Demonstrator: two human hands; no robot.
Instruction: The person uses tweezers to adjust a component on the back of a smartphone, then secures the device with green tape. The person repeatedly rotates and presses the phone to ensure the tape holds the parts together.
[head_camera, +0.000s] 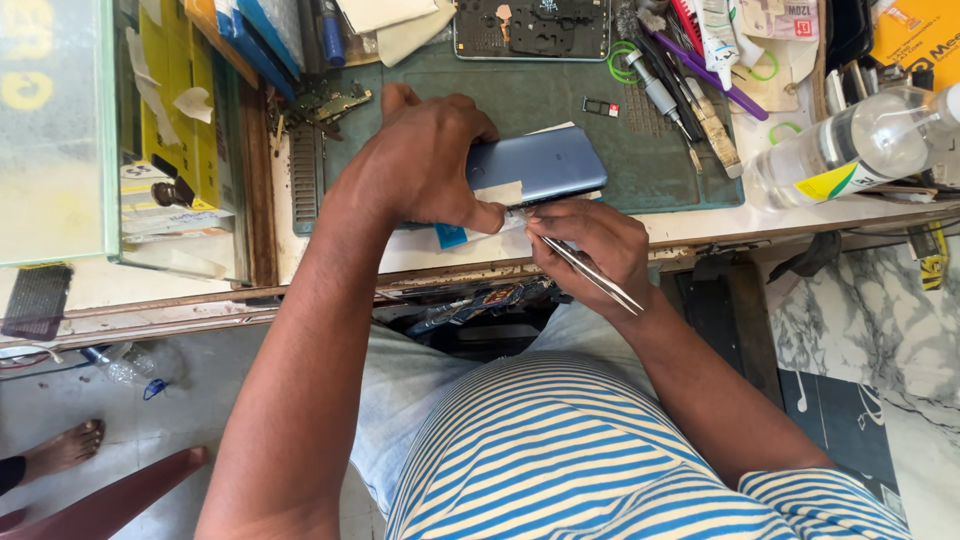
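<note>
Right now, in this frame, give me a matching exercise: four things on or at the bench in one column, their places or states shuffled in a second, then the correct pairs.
Things:
1. blue phone
2. tweezers
3. clear plastic bottle
4. small card tray

Places or states:
A. lying on its side at the bench's right end
B. pressed down under the left hand
C. alone on the green mat, untouched
D. held in the right hand

Pairs: 1-B, 2-D, 3-A, 4-C

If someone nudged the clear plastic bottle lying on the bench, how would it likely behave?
The clear plastic bottle lies on its side, so it would probably roll. It looks nearly empty, so likely light. It rests near the white bench edge, so it might drop off.
</note>
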